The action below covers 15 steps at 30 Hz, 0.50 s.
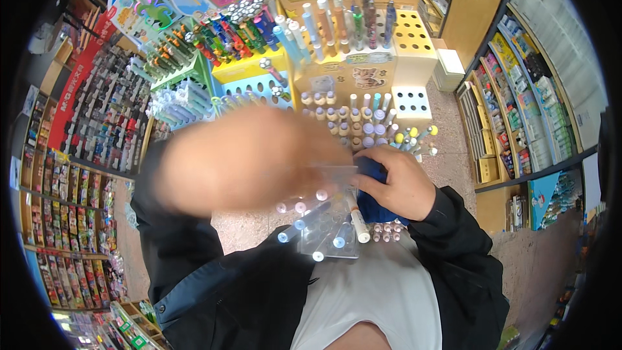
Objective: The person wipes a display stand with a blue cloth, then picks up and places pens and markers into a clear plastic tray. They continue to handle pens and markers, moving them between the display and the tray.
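Observation:
My left hand (248, 160), badly blurred, stretches across the middle of the view, close to the camera. Its fingers reach the top of a clear plastic pen stand (323, 245); whether they hold anything cannot be made out. Several pens with pale blue, pink and white ends, such as a blue-ended pen (339, 240), stand tilted in the holder. My right hand (406, 184) grips a dark blue cloth (376, 206) beside the stand, thumb and fingertips near its upper edge. A cream-coloured pen (358, 223) leans between the stand and the cloth.
Ahead are a yellow pen display (243, 68), a cardboard display (340, 75) and a cream block with holes (412, 102). Small bottle-shaped pens (357, 129) cluster just beyond my hands. Stocked shelves (525, 92) line the right; a pen rack (104, 107) stands left.

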Each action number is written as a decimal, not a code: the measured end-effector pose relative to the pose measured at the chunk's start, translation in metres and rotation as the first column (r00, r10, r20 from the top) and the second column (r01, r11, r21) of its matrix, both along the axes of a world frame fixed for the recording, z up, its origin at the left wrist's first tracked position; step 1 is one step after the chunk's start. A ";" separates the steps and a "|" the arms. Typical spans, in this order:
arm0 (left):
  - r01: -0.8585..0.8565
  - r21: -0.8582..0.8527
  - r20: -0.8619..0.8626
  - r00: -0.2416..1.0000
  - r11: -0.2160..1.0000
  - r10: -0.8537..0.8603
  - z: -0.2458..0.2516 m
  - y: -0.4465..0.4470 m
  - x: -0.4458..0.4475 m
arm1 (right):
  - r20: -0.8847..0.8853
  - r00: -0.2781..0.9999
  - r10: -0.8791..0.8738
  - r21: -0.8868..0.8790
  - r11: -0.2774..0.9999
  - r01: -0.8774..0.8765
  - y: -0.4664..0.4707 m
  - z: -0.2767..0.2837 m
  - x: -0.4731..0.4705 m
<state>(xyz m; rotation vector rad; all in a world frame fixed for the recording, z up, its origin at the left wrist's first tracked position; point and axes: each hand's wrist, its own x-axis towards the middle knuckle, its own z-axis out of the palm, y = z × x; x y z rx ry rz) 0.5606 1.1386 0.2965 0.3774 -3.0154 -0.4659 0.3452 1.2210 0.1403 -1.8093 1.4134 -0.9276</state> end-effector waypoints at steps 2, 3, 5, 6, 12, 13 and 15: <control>0.056 -0.093 0.064 0.997 0.994 -0.050 -0.015 0.024 0.007 | -0.011 1.000 -0.011 -0.058 0.998 0.011 -0.001 -0.001 0.003; 0.078 -0.110 0.010 0.997 0.991 -0.078 -0.020 0.029 0.010 | 0.014 1.000 -0.002 -0.047 0.999 0.003 -0.001 -0.001 0.004; 0.078 -0.109 -0.030 0.996 0.991 -0.081 -0.023 0.027 0.016 | 0.008 1.000 -0.004 -0.008 1.000 0.004 -0.001 0.000 0.005; 0.073 -0.072 -0.025 0.997 0.995 -0.074 -0.024 0.024 0.017 | 0.000 1.000 -0.009 0.009 1.000 0.009 -0.001 0.001 0.005; -0.069 -0.169 -0.266 0.964 0.983 0.022 -0.012 0.029 0.016 | 0.005 1.000 -0.015 0.013 1.000 0.015 0.001 0.000 0.005; -0.122 -0.208 -0.366 0.930 0.970 0.038 -0.002 0.026 0.020 | 0.004 1.000 -0.012 0.011 1.000 0.012 0.002 -0.001 0.005; -0.416 -0.297 -0.557 0.807 0.860 0.198 0.024 0.020 0.030 | 0.008 1.000 -0.007 0.007 1.000 0.007 0.002 -0.002 0.005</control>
